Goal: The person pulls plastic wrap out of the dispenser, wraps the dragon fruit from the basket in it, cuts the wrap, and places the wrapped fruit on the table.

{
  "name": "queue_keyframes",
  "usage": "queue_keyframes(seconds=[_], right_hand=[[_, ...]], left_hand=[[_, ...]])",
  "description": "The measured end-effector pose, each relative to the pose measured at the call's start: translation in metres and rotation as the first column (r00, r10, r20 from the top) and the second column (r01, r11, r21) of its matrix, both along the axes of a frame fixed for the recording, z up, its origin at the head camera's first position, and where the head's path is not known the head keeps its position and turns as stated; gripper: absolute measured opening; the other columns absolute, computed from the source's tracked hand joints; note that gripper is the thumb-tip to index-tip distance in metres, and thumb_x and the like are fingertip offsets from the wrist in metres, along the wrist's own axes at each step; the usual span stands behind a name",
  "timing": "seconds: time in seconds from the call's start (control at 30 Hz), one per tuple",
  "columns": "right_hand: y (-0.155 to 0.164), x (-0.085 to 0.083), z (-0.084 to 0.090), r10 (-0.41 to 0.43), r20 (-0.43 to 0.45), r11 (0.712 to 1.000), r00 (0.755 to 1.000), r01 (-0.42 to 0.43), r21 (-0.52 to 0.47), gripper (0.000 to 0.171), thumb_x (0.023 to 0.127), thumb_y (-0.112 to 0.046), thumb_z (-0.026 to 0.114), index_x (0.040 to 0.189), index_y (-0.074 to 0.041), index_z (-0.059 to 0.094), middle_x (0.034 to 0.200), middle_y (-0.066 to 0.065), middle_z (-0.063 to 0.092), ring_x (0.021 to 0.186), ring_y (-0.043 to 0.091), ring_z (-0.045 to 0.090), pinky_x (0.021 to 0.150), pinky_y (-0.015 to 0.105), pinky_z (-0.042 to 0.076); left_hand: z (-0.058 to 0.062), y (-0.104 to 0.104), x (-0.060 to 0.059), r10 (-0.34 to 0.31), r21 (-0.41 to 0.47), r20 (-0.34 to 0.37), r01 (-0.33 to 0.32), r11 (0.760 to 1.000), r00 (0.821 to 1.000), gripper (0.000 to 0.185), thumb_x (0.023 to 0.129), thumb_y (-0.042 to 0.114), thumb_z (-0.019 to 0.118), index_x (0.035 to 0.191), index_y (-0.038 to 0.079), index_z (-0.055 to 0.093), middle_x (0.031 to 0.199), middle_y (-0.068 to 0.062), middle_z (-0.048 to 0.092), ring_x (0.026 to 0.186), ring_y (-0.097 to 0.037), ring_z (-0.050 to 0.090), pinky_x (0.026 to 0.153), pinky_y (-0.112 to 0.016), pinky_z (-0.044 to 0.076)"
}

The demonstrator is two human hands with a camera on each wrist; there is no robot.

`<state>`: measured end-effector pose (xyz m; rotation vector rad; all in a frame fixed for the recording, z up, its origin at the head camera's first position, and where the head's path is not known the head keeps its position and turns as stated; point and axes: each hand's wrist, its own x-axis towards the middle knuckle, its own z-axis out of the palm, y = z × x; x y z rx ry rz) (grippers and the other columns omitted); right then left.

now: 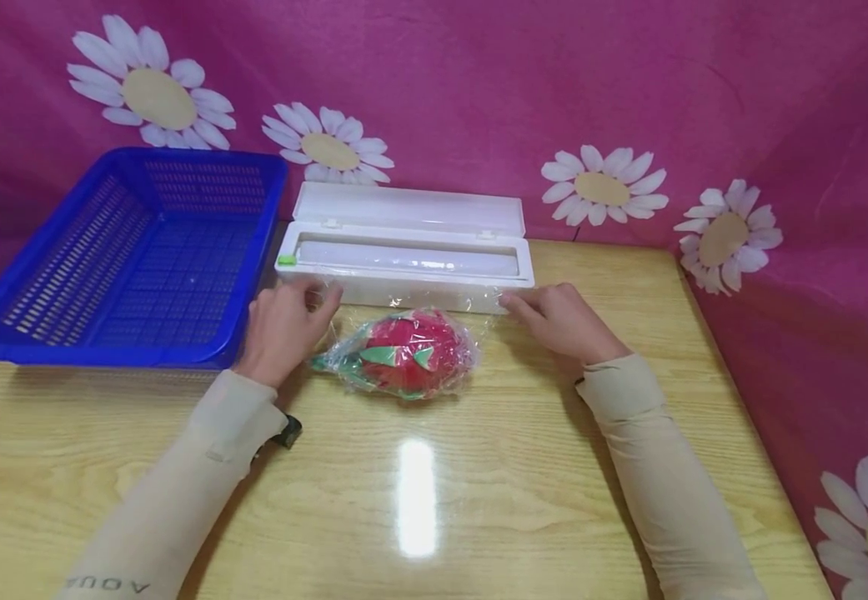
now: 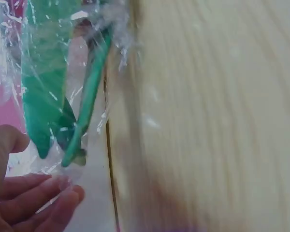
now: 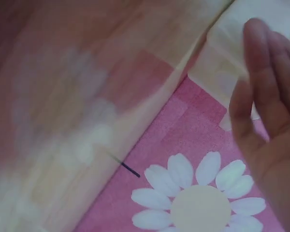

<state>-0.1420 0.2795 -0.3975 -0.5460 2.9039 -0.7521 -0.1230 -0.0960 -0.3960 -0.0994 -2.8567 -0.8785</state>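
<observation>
A red toy dragon fruit (image 1: 411, 350) with green leaves (image 2: 43, 96) lies on the wooden table (image 1: 479, 517), wrapped in clear cling film (image 1: 441, 298). The film runs back to the open white dispenser box (image 1: 373, 290) just behind it. My left hand (image 1: 283, 321) is at the fruit's left end, and its thumb and fingers (image 2: 38, 203) pinch the film's edge there. My right hand (image 1: 557, 321) rests at the film's right edge by the box's front corner. Its fingers (image 3: 266, 96) are straight and hold nothing that I can see.
A blue plastic mesh basket (image 1: 103, 354) stands at the table's back left, beside the dispenser. A pink cloth with white daisies (image 1: 602, 187) hangs behind and to the right. The table edge (image 3: 150, 130) runs close to my right hand.
</observation>
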Motion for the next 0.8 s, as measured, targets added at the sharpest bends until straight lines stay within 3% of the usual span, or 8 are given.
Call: queue_keyframes(seconds=[0.1,0.17,0.3,0.5,0.63,0.8], right_hand=[[0.001,0.002,0.001,-0.003,0.032,0.996,0.999,0.005,-0.089,0.038,0.107,-0.039,0.054,0.122,-0.014,0.078,0.089,0.007,0.078,0.071,0.016,0.055,0.069,0.032,0.046],[0.001,0.003,0.001,-0.007,0.059,0.992,0.998,0.014,-0.125,0.038,0.107,-0.040,0.056,0.126,-0.014,0.076,0.098,0.008,0.081,0.079,0.017,0.061,0.073,0.032,0.048],[0.000,0.003,0.005,0.004,0.123,0.985,0.992,0.017,-0.174,0.037,0.106,-0.039,0.058,0.127,-0.014,0.075,0.103,0.006,0.081,0.092,0.017,0.069,0.082,0.028,0.052],[0.000,0.004,0.009,0.013,0.250,0.957,0.968,0.060,-0.282,0.033,0.100,-0.039,0.069,0.126,-0.020,0.076,0.121,0.001,0.078,0.105,0.015,0.066,0.089,0.024,0.054],[0.000,0.006,0.011,0.034,0.314,0.925,0.949,0.089,-0.369,0.034,0.097,-0.042,0.072,0.125,-0.023,0.076,0.126,-0.002,0.076,0.113,0.011,0.068,0.095,0.024,0.056],[0.000,0.009,0.012,0.107,0.332,0.875,0.937,0.070,-0.480,0.034,0.100,-0.034,0.069,0.129,-0.016,0.073,0.128,0.002,0.075,0.117,0.016,0.072,0.099,0.022,0.057]], left_hand=[[-0.002,0.003,-0.001,0.038,0.060,-0.043,-0.036,0.998,0.998,0.042,0.101,0.044,0.060,0.112,0.006,0.076,0.100,-0.014,0.080,0.089,-0.034,0.076,0.087,-0.051,0.055],[-0.002,0.004,-0.001,0.061,0.110,-0.055,-0.055,0.992,0.997,0.038,0.100,0.042,0.062,0.109,0.007,0.076,0.100,-0.013,0.081,0.091,-0.033,0.077,0.089,-0.050,0.054],[-0.004,0.005,-0.001,0.077,0.192,-0.075,-0.062,0.980,0.994,0.032,0.098,0.038,0.066,0.103,0.008,0.075,0.097,-0.012,0.081,0.088,-0.029,0.077,0.081,-0.044,0.055],[-0.004,0.005,0.001,0.079,0.338,-0.023,-0.066,0.939,0.997,0.030,0.097,0.036,0.071,0.103,0.007,0.068,0.103,-0.012,0.080,0.090,-0.017,0.075,0.077,-0.016,0.053],[-0.002,0.005,0.002,0.025,0.446,0.038,-0.040,0.894,0.999,0.031,0.097,0.031,0.070,0.109,0.005,0.060,0.105,-0.014,0.080,0.084,0.000,0.069,0.074,-0.006,0.051],[0.002,0.004,0.005,-0.047,0.518,0.077,0.000,0.856,0.996,0.035,0.096,0.027,0.070,0.119,0.007,0.052,0.105,-0.015,0.080,0.078,0.007,0.071,0.073,-0.012,0.055]])
